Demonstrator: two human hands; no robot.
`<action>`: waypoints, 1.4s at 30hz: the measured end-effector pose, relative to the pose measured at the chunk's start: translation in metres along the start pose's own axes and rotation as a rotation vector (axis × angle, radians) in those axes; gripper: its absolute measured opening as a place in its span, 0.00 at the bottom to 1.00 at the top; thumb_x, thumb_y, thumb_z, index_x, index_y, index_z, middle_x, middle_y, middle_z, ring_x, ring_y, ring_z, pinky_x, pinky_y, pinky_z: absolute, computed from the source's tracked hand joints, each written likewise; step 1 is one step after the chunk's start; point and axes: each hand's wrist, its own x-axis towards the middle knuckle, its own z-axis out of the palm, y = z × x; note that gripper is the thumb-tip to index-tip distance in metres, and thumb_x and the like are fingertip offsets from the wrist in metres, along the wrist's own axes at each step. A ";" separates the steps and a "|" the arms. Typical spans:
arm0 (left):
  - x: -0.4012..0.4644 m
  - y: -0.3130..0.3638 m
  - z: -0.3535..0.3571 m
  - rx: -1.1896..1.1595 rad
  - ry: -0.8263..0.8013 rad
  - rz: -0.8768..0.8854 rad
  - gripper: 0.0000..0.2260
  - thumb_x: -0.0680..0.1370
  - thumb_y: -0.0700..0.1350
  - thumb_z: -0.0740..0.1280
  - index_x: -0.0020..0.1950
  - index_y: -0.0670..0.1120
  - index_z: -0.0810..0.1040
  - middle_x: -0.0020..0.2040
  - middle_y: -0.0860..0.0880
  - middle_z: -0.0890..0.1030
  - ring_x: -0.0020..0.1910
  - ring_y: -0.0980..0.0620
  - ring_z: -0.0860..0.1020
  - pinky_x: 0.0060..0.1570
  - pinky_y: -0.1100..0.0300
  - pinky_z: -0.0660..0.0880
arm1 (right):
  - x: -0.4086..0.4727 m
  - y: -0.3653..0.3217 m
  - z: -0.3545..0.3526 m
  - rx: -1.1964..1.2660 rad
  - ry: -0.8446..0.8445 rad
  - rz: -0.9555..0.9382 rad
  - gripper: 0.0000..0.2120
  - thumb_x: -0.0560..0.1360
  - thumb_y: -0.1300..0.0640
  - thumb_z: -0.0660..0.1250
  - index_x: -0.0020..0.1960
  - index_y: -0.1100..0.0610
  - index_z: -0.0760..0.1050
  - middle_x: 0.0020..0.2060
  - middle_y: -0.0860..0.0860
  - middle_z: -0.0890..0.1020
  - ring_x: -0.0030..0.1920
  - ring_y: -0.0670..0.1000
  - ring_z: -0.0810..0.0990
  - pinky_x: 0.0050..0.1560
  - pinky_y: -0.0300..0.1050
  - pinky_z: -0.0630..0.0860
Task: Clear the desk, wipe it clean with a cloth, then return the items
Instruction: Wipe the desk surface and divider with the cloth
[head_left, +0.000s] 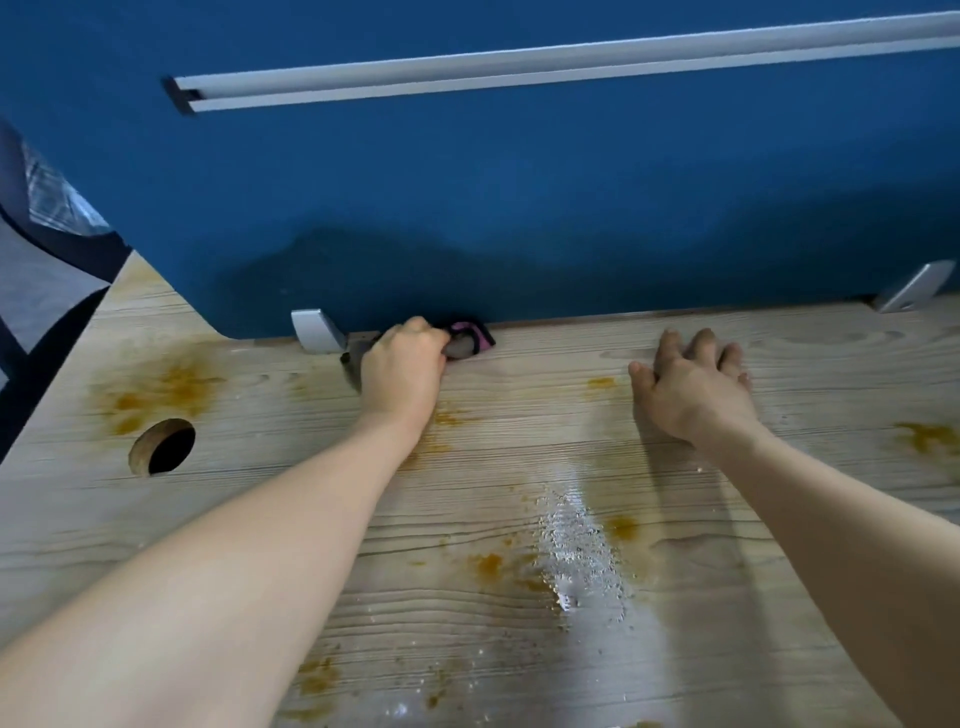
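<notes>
Cloth (470, 338): small bunched rag with pink and dark parts, at the far edge of the bench, right against the foot of the blue partition; most of it is hidden by the fingers around it.
Left hand (402, 366): fingers curled round the cloth, gripping it and pressing it onto the bench top at the back edge; the forearm stretches in from the lower left.
Right hand (693, 387): fingers straight and slightly spread, palm down, resting flat on the bench to the right of the cloth, well apart from it; it holds nothing.
Bench (270, 519): light wood-grain top, reaching from the near edge to the partition.
Stains (166, 387): orange-brown blotches scattered over the bench, the largest at the far left above the hole, others between the arms, near the front and at the far right.
Wet patch (576, 551): shiny streak with droplets between the two forearms.
Cable hole (163, 447): round dark opening in the bench at left.
Partition (519, 208): blue panel standing along the back of the bench.
Left bracket (317, 330): grey metal, at the foot of the partition, just left of the left hand.
Right bracket (911, 293): same kind, at far right.
Rail (571, 65): pale bar running across the upper partition.
</notes>
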 end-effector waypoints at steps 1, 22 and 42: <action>0.001 -0.002 -0.002 0.003 -0.014 0.003 0.11 0.76 0.41 0.65 0.56 0.44 0.82 0.51 0.43 0.79 0.51 0.41 0.77 0.42 0.50 0.73 | -0.001 -0.004 -0.004 0.002 -0.012 0.016 0.29 0.80 0.42 0.47 0.76 0.55 0.50 0.75 0.59 0.50 0.74 0.66 0.47 0.72 0.62 0.53; -0.010 -0.059 -0.017 0.154 -0.080 -0.075 0.10 0.79 0.40 0.62 0.58 0.42 0.77 0.52 0.43 0.78 0.50 0.42 0.78 0.36 0.53 0.69 | -0.042 -0.116 0.020 -0.054 -0.043 -0.427 0.28 0.81 0.44 0.50 0.78 0.53 0.49 0.76 0.55 0.50 0.75 0.59 0.48 0.73 0.53 0.57; -0.021 -0.063 -0.026 0.189 -0.140 -0.053 0.10 0.79 0.46 0.61 0.56 0.44 0.77 0.52 0.45 0.77 0.49 0.42 0.78 0.39 0.52 0.72 | -0.044 -0.115 0.013 -0.058 -0.057 -0.427 0.28 0.81 0.44 0.50 0.78 0.52 0.49 0.76 0.54 0.50 0.75 0.59 0.49 0.71 0.53 0.59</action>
